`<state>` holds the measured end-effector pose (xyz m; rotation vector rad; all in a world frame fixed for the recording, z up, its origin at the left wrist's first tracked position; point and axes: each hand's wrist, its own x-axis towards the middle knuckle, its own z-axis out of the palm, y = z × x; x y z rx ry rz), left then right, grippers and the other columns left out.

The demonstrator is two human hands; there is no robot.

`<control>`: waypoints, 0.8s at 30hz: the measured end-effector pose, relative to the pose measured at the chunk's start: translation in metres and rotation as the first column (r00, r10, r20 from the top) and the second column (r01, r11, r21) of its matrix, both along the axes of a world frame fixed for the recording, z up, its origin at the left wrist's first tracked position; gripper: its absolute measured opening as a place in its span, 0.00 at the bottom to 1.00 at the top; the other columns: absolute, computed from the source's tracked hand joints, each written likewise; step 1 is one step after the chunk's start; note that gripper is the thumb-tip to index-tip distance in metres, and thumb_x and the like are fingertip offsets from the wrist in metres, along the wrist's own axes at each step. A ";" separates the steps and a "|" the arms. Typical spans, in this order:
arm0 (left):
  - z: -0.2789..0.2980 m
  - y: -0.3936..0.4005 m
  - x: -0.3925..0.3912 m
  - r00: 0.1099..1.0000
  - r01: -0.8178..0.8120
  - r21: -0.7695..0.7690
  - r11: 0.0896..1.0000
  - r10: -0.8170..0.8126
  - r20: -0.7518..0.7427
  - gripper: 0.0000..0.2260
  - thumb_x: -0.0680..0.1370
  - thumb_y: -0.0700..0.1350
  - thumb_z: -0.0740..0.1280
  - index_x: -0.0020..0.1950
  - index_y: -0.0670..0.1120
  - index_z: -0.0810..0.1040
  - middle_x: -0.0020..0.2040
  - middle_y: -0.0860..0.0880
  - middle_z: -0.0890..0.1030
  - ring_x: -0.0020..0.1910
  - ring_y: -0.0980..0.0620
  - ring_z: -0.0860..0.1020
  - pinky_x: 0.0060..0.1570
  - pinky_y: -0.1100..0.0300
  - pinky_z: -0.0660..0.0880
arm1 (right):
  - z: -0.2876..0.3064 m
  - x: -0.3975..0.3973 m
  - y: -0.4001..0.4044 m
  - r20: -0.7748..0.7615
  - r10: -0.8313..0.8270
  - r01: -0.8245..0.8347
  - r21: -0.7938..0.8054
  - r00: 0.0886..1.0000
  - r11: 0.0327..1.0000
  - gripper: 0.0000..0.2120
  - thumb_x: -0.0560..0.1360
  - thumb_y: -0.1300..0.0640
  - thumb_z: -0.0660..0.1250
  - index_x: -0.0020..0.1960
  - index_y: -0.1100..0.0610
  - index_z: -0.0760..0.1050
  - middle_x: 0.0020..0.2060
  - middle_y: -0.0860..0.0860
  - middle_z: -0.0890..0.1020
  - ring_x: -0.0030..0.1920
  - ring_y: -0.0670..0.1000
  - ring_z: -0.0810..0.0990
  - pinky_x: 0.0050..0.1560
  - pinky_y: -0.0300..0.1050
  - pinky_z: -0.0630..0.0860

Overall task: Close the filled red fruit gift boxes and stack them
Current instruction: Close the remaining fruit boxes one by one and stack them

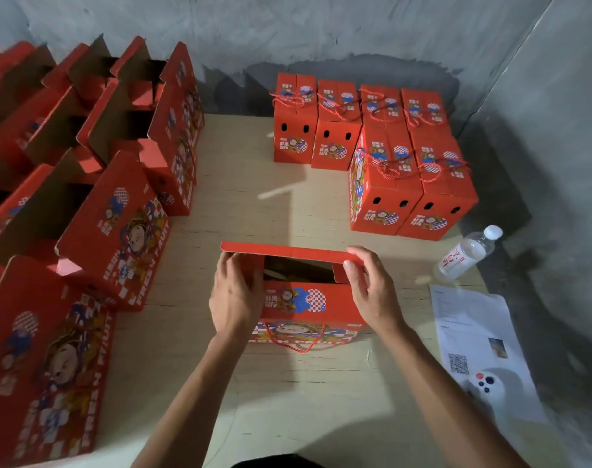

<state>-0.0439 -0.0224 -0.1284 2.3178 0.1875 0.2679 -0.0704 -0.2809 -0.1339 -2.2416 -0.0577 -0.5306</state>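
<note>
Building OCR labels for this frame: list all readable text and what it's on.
"FRESH FRUIT": side of open red cardboard gift box at left.
"FRESH FRUIT", partly hidden: front of the red box being closed.
Red characters on clear plastic water bottle: blurred.
White printed paper sheet: text too small; QR code visible.

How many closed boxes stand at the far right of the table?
6: four in the back row, two in front. More may be hidden underneath or behind.
</note>
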 end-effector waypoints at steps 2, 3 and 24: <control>0.004 0.008 -0.001 0.996 -0.088 -0.370 0.925 0.070 -0.063 0.22 0.77 0.58 0.71 0.66 0.55 0.67 0.62 0.53 0.77 0.60 0.49 0.80 0.59 0.45 0.78 | -0.002 -0.004 -0.003 -0.006 0.025 -0.025 -0.043 1.000 0.999 0.16 0.84 0.51 0.63 0.69 0.56 0.74 0.65 0.50 0.78 0.66 0.47 0.77 0.63 0.40 0.76; 0.005 0.014 0.000 0.996 -0.081 -0.502 0.861 0.052 -0.072 0.27 0.75 0.57 0.74 0.68 0.55 0.65 0.64 0.53 0.76 0.62 0.50 0.79 0.60 0.46 0.78 | -0.004 -0.005 -0.005 -0.009 0.039 -0.040 -0.061 0.999 0.997 0.16 0.84 0.52 0.64 0.69 0.57 0.74 0.66 0.50 0.78 0.67 0.46 0.76 0.64 0.38 0.75; 0.001 0.019 0.016 0.950 0.250 0.189 0.950 -0.278 0.143 0.13 0.72 0.52 0.79 0.51 0.45 0.87 0.62 0.49 0.83 0.68 0.47 0.77 0.75 0.46 0.63 | -0.005 -0.001 -0.010 0.180 -0.044 0.139 -0.558 0.983 0.818 0.18 0.69 0.48 0.82 0.47 0.62 0.84 0.53 0.58 0.87 0.52 0.55 0.87 0.47 0.50 0.85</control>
